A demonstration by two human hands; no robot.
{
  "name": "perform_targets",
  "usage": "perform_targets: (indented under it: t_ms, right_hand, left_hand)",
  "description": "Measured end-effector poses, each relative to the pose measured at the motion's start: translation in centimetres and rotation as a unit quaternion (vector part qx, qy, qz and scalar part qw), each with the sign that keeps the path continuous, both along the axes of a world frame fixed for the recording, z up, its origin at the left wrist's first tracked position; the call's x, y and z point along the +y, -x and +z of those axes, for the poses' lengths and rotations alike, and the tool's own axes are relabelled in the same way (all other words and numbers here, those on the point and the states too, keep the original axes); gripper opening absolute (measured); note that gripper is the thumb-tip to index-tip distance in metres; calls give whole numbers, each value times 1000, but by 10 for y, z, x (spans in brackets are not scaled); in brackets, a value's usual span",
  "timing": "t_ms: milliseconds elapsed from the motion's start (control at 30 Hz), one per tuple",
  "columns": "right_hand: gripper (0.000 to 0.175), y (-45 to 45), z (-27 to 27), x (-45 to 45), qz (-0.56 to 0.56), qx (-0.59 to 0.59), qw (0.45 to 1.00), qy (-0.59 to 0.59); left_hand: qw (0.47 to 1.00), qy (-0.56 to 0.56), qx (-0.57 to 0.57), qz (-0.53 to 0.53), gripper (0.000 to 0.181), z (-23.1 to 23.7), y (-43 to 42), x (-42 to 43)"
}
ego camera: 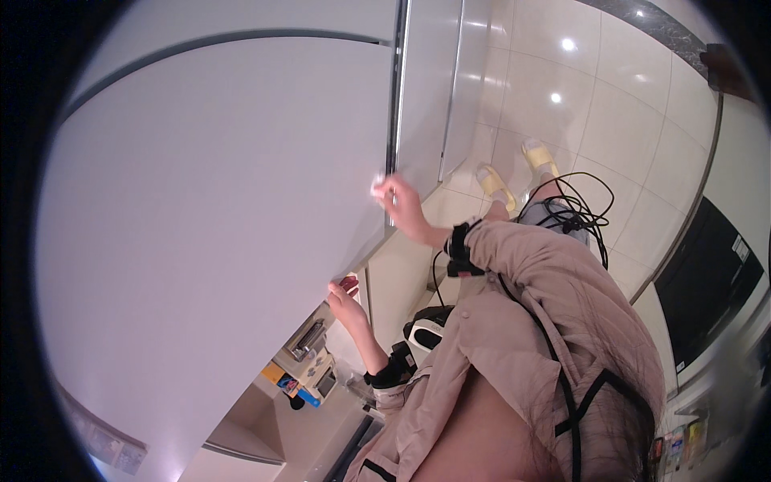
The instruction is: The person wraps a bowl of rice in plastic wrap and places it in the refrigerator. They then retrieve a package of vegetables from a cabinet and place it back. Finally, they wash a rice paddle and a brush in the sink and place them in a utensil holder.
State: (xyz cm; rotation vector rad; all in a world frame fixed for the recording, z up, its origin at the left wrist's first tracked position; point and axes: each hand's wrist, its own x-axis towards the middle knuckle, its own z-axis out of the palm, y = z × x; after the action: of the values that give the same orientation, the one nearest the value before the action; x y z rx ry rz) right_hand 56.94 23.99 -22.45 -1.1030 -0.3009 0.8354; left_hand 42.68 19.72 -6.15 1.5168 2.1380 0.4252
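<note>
A large pale grey door panel fills the left half of the view. Along its right side runs a dark seam with a metal strip. My right hand is raised at that side, its fingertips pinching a small white piece, perhaps cloth or sponge, blurred against the panel. Lower down, my left hand grips the panel's lower edge, thumb towards the front and the other fingers partly hidden behind it. Black straps circle both wrists.
Behind the panel lies a worktop with a cream appliance and small packages. A white-and-black device sits by my waist. Looped black cable hangs near my legs. Yellow slippers stand on the tiled floor; a dark glass panel is at right.
</note>
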Motion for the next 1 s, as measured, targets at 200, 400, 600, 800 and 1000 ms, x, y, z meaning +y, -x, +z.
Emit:
perform_targets:
  t_ms: [200, 400, 600, 800, 1000]
  right_hand:
    - [10, -22, -29, 29, -19, 3, 999, 45]
    - [8, -150, -31, 112, -154, -80, 985, 14]
    - [13, -24, -24, 22, -27, -26, 999, 20]
    - [6, 71, -61, -41, 64, 217, 969, 95]
    - [11, 56, -157, 6, 92, 453, 853, 242]
  left_hand:
    - [1000, -25, -11, 14, 50, 0, 3, -12]
    - [1000, -18, -8, -20, 52, -7, 6, 2]
    - [1000, -2, 4, 13, 53, 1, 7, -9]
    - [999, 31, 15, 0, 53, 8, 8, -5]
    - [999, 30, 17, -17, 57, 1, 3, 4]
